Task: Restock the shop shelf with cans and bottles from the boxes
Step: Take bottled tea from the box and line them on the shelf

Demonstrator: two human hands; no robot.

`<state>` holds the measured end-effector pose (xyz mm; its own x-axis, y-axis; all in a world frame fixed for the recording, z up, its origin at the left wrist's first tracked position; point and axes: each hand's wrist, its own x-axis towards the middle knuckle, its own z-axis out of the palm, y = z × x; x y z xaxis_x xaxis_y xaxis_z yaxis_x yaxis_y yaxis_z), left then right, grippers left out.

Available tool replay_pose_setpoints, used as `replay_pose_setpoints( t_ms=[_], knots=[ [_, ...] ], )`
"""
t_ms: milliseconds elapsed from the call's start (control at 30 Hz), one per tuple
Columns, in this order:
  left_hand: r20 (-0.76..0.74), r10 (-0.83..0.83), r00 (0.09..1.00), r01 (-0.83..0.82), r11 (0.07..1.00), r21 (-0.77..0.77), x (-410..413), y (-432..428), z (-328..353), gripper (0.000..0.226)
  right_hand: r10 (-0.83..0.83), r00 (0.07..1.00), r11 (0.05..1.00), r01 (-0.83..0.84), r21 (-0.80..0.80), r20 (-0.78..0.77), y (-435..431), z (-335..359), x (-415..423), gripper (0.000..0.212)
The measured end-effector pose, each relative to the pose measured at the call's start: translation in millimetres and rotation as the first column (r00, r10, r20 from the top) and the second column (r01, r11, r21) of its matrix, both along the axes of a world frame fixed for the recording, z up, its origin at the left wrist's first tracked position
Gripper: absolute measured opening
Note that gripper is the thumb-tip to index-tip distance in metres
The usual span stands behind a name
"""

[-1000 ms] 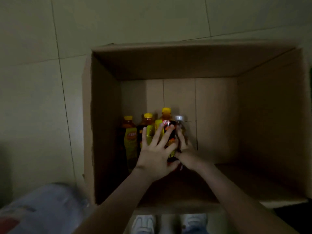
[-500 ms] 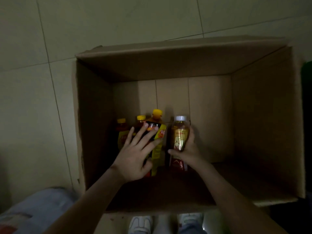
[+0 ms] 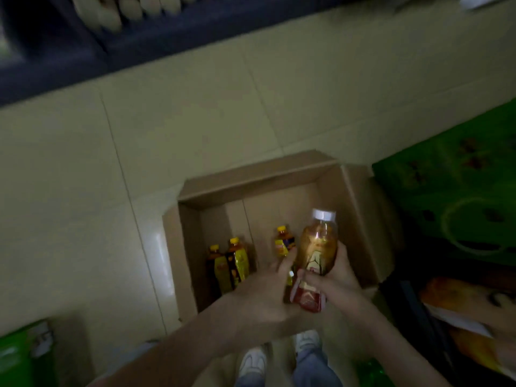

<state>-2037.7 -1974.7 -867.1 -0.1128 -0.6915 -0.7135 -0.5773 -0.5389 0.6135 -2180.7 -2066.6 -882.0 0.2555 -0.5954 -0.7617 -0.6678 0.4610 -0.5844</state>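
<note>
An open cardboard box (image 3: 187, 263) stands on the tiled floor in front of my feet. Two yellow-capped bottles (image 3: 227, 261) stand inside it at the left. My right hand (image 3: 339, 277) grips a white-capped bottle of amber drink (image 3: 317, 250), raised above the box and tilted slightly. My left hand (image 3: 265, 291) is beside it, fingers curled round a dark bottle with a yellow cap (image 3: 284, 243), whose lower part the hand hides. The two held bottles nearly touch.
A dark blue shelf base (image 3: 156, 37) runs across the top, with pale items blurred above it. A green printed carton (image 3: 460, 196) sits to the right, an orange pack (image 3: 458, 311) below it, and a green pack (image 3: 22, 356) at the bottom left.
Both hands have lifted their bottles up out of the box. The view has pulled back and upward, bringing the shelf base and side cartons into sight.
</note>
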Motion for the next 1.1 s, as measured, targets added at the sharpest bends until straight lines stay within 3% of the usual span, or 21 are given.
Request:
replay_pose_setpoints(
  t_ms=[67,233,300,400,533,733,833,933,1033,1100],
  knots=[
    [-0.027,0.063,0.998,-0.064,0.996,-0.055,-11.9,-11.8,72.5,0.102,-0.053,0.997,0.998,0.054,-0.011,0.062,1.4,70.2,4.1,0.092],
    [0.2,0.293,0.935,-0.26,0.949,-0.178,-45.5,-18.5,233.6,0.086,-0.068,0.965,0.986,0.104,-0.131,0.254,18.6,244.3,-14.5,0.083],
    [0.149,0.337,0.93,-0.29,0.92,-0.265,-47.8,-19.7,294.2,0.075,-0.032,0.948,0.98,0.091,-0.175,0.317,25.4,310.4,-32.2,0.076],
    [-0.09,0.321,0.943,-0.334,0.906,-0.26,-50.1,-21.2,379.5,0.083,-0.015,0.909,0.957,0.134,-0.259,0.416,30.5,397.9,-68.6,0.055],
    [-0.323,0.124,0.938,-0.214,0.941,-0.26,-76.8,-18.9,478.0,0.09,-0.082,0.857,0.925,0.254,-0.281,0.508,46.5,491.0,-127.4,0.055],
    [-0.349,-0.232,0.908,0.073,0.907,-0.414,-187.2,18.4,603.6,0.087,-0.006,0.78,0.938,0.221,-0.266,0.626,113.2,597.8,-247.3,0.078],
    [-0.278,-0.399,0.874,0.215,0.83,-0.515,-255.1,50.3,647.8,0.085,-0.012,0.71,0.907,0.304,-0.291,0.704,162.8,640.7,-313.0,0.083],
    [-0.098,-0.541,0.835,0.397,0.716,-0.574,-319.1,76.8,690.5,0.081,-0.031,0.646,0.849,0.419,-0.32,0.763,215.3,677.8,-374.6,0.082],
    [0.073,-0.642,0.764,0.526,0.552,-0.647,-378.6,95.7,733.9,0.099,-0.048,0.645,0.736,0.539,-0.409,0.763,252.1,720.0,-430.4,0.084],
    [0.137,-0.633,0.762,0.52,0.471,-0.712,-410.6,103.0,757.2,0.106,-0.05,0.683,0.641,0.581,-0.501,0.728,266.4,748.5,-460.8,0.075]
  ],
)
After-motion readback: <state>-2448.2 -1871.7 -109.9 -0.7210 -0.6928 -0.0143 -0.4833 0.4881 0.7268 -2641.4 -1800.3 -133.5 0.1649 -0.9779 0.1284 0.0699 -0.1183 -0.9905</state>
